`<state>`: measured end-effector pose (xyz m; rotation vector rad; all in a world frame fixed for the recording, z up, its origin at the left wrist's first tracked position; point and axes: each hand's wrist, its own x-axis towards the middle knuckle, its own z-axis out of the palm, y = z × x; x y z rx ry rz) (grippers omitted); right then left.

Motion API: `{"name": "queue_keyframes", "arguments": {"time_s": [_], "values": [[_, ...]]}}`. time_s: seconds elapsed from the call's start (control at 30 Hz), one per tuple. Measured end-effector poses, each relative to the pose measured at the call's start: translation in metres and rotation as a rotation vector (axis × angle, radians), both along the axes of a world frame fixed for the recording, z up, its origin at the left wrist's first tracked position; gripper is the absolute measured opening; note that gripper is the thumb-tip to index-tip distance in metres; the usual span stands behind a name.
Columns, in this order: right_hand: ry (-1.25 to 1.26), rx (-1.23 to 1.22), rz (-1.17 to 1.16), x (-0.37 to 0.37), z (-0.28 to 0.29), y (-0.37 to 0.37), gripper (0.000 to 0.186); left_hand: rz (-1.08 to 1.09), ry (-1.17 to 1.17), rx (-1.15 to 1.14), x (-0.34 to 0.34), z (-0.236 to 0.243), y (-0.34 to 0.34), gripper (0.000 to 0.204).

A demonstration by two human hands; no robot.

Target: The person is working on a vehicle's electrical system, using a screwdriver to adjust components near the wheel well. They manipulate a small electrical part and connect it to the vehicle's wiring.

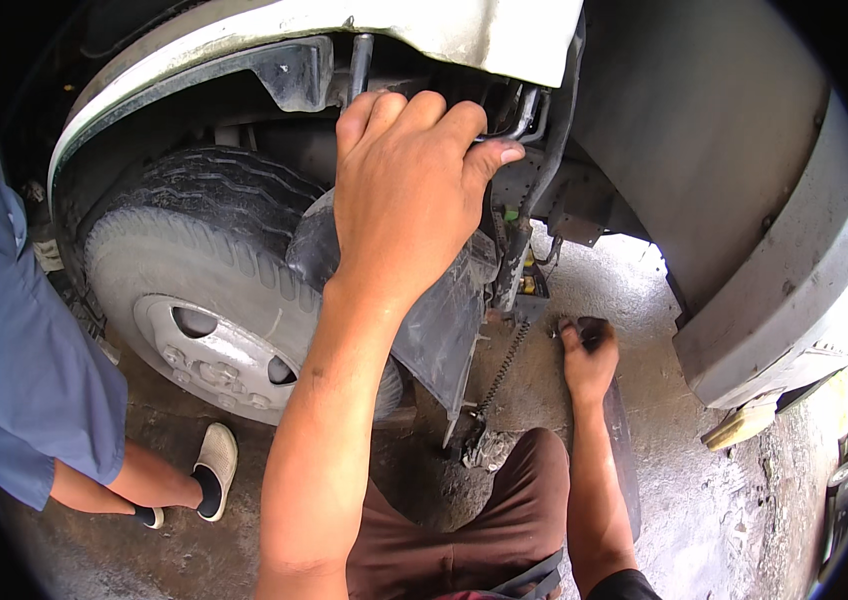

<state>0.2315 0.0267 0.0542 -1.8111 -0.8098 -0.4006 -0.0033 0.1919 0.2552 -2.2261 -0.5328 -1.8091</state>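
A: Reaching up under the wheel arch, the left hand (406, 190) sits at the top of the black mud flap (439, 325), just right of the truck tyre (194, 240).

B: State of that grip?

A: Fingers curled over and closed. Fingertips go behind the flap's upper edge, among the metal pipes (524, 115) at the far side of the arch. Thumb juts right, touching a pipe. Cannot tell exactly which part the fingers have hold of; the back of the hand hides it.

B: And the flap itself?

A: Hangs tilted, between tyre and the grey body panel (744, 200). Its lower corner comes near the concrete floor (704, 490).

B: Right hand?

A: The right hand (587, 362) is low, on the floor to the right of the flap. Its grip is closed around the end of a dark bar (622, 450), which runs back along the forearm toward the near edge. A thin coiled spring (504, 365) slants down just left of that hand, apart from it.

B: Anything else around?

A: Pale wheel hub (214, 355) with lug nuts, facing near. A second person at the far left: blue sleeve (29, 370), bare leg, pale shoe (216, 462) planted on the floor just below the tyre. The wearer's own knee in brown trousers (474, 520) is at the near edge. A yellowish wooden block (741, 425) is wedged under the panel on the right.
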Motion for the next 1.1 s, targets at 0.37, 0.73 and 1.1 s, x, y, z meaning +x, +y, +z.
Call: {"name": "queue_keyframes", "arguments": {"time_s": [0.37, 0.73, 1.1], "values": [[0.095, -0.289, 0.13, -0.001, -0.096, -0.023, 0.021, 0.05, 0.03, 0.032, 0.002, 0.0, -0.001, 0.031], [-0.196, -0.949, 0.024, -0.054, -0.217, -0.106, 0.038, 0.094, 0.042, 0.03, 0.005, 0.003, -0.004, 0.032], [-0.167, -1.089, 0.129, -0.059, -0.202, -0.097, 0.035, 0.172, 0.073, 0.131, 0.0, -0.01, 0.018, 0.024]]}}
